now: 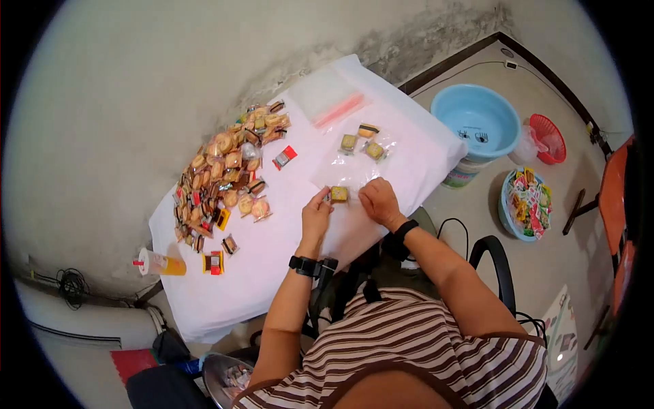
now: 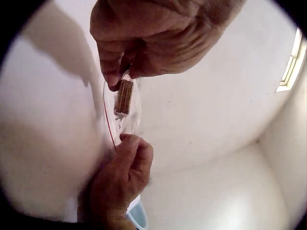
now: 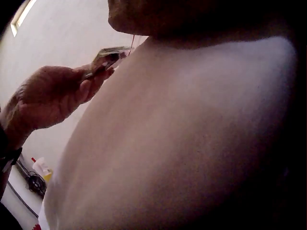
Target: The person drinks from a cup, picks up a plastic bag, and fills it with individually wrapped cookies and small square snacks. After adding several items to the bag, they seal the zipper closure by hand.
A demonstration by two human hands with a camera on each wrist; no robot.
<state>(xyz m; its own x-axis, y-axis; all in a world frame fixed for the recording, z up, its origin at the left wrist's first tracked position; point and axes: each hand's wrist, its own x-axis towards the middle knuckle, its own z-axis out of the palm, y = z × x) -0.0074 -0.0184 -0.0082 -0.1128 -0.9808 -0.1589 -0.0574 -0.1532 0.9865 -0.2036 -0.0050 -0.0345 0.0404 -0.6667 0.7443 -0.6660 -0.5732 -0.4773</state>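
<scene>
Left hand (image 1: 316,217) pinching wrapped snack (image 1: 339,194) by its edge, right at mouth of clear bag (image 1: 340,167); right hand (image 1: 379,200) gripping bag's rim, fingers curled; three packets (image 1: 375,150) at bag's far end; big heap (image 1: 216,163) off to left on white cloth (image 1: 272,293).

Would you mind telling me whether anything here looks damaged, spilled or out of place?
The wall beside the white-covered table looks damaged: dark, blotchy patches mark its lower part, unlike the plainer surface elsewhere. I see no spill.
</scene>
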